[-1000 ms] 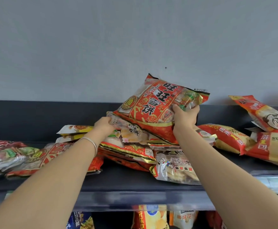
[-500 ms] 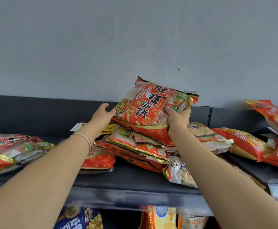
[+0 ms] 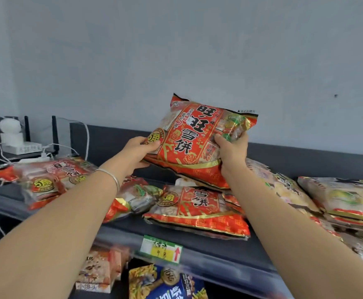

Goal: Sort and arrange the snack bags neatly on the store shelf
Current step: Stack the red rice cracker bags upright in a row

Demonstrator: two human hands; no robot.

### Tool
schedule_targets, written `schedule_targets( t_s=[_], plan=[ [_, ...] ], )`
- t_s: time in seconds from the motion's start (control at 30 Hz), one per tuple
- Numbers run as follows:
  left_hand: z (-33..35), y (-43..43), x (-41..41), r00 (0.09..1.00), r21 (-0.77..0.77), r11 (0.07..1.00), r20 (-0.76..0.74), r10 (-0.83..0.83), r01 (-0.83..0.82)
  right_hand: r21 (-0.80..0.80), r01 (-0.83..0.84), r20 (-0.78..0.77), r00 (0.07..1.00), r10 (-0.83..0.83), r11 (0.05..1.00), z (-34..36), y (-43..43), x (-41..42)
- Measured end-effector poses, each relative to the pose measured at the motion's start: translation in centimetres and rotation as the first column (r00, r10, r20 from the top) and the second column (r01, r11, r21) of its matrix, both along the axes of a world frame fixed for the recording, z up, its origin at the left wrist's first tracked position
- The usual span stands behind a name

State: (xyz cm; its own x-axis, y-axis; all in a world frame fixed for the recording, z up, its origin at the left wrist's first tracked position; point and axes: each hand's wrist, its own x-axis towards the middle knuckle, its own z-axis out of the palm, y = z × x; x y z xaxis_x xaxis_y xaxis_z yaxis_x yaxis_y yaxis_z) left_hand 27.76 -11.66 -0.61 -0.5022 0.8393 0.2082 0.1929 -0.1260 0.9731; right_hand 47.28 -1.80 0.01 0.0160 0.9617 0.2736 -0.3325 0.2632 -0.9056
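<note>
At frame centre, both hands, left hand (image 3: pixel 140 147) and right hand (image 3: pixel 232 148), close their fingers on a red snack bag (image 3: pixel 198 141), lifted face-out above matching bags (image 3: pixel 195 208) on the shelf (image 3: pixel 208 251), probably for stacking.

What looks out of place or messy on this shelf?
The snack bags lie flat and skewed, overlapping in loose heaps, such as the red bag under the lifted bag held in both hands. Odder still: a white router with tangled cables sits at the shelf's left end.
</note>
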Motion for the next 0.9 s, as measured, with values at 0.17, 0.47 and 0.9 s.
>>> schedule_targets(
  t_s=[0.17,0.47,0.9],
  plan=[
    [0.2,-1.7,-6.7,0.999,-0.006,1.0,-0.022,0.029,-0.029,-0.01,-0.036,-0.004,0.999,0.036,0.999,-0.4,-0.7,-7.0],
    [-0.2,-0.3,-14.6,0.994,-0.063,0.992,-0.032,0.107,-0.108,0.01,-0.035,-0.005,0.999,0.035,0.999,-1.2,0.2,-16.2],
    [-2.1,6.8,-22.2,0.949,-0.151,0.988,0.307,0.074,-0.028,0.166,-0.304,0.255,0.932,0.257,0.938,-2.6,7.0,-22.7]
  ],
)
